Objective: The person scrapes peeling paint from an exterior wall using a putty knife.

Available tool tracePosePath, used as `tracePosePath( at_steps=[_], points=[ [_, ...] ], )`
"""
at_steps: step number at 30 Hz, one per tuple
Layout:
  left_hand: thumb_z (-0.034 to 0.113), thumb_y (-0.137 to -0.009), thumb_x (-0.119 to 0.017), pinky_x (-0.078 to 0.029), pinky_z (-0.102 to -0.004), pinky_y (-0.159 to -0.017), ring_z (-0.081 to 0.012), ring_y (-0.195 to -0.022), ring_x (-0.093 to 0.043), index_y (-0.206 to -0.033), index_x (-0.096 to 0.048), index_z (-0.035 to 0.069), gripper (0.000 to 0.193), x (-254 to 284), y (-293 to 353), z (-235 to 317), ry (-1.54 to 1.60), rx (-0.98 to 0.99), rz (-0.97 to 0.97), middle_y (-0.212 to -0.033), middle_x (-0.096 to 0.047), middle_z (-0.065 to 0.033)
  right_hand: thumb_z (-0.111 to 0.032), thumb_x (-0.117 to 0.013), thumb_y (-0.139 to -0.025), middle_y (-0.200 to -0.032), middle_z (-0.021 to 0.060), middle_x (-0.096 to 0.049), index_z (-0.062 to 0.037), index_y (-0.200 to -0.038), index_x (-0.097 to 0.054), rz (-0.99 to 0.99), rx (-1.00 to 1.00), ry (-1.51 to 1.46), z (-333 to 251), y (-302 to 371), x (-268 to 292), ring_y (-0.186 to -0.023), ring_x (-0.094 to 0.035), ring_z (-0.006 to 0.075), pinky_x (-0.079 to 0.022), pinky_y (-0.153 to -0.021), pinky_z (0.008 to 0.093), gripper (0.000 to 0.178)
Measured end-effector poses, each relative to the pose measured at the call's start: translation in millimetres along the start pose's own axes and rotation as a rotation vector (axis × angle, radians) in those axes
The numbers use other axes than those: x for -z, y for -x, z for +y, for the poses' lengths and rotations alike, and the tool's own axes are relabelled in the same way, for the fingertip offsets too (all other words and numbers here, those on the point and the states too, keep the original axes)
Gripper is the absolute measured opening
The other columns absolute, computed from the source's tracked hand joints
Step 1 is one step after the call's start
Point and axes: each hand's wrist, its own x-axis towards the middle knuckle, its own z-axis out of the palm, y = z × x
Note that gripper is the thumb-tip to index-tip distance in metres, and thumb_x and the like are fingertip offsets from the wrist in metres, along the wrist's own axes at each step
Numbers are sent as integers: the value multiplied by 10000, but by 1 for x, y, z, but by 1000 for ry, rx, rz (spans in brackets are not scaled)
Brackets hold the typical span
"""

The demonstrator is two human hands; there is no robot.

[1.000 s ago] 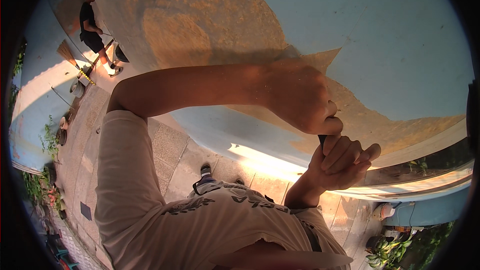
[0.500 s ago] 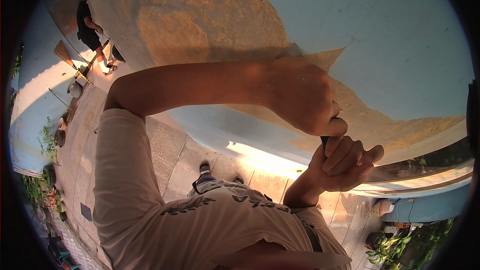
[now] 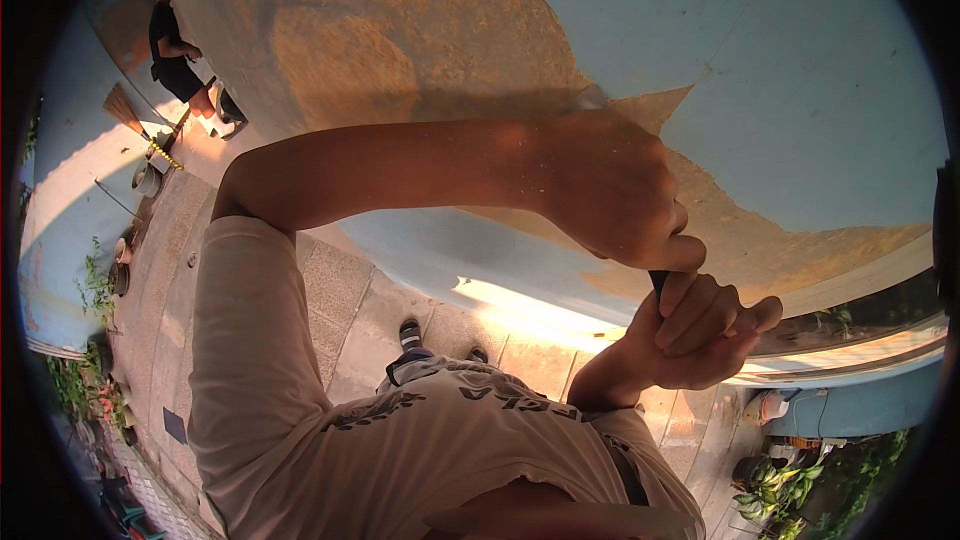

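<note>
A black-handled scraper is held in both fists against a wall with blue paint and large bare brown patches. My left hand wraps round it higher up, its forearm stretched across from the left. Below it, my right hand is closed round the lower end of the handle. A short piece of the black handle shows between the two fists. Past the left knuckles, a blurred greyish edge lies close to the wall at a brown patch; most of the tool is hidden by my hands.
A paved floor runs below, with my feet on it. At the far left stand a person in dark clothes, a broom and several pots along another blue wall. A white bucket and leafy plants are at lower right.
Both my hands have shifted slightly to the right along the wall, the scraper still between them. In the background, the person has changed leg position a little.
</note>
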Motion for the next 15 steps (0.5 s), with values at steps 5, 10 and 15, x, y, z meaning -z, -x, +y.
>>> tracePosePath(
  at_steps=[5,10,15],
  points=[
    [152,-684,-698,-434,-264,-378,-119,-460,-545,-691,-560,128,141,2,3,3,45,15,20,-493,-453,34,-209,-512,-1002,-428,10,-329,-109,-923,-411,-93,-58,39,-1,-1,-2,-387,-352,130,-340,-453,294,163],
    [157,-691,-700,-433,-260,-385,-124,-463,-550,-705,-562,127,142,2,1,-3,34,29,-5,-498,-461,34,-219,-508,-1005,-434,14,-340,-110,-908,-394,-55,-42,-2,8,-7,2,-372,-353,128,-336,-444,283,186],
    [151,-766,-684,-507,-345,-395,-195,-541,-656,-848,-574,128,140,7,3,5,47,80,-159,-556,-585,7,-204,-497,-1009,-426,15,-332,-111,-912,-377,-91,-67,27,1,-4,5,-344,-325,127,-310,-412,279,180]
  ],
)
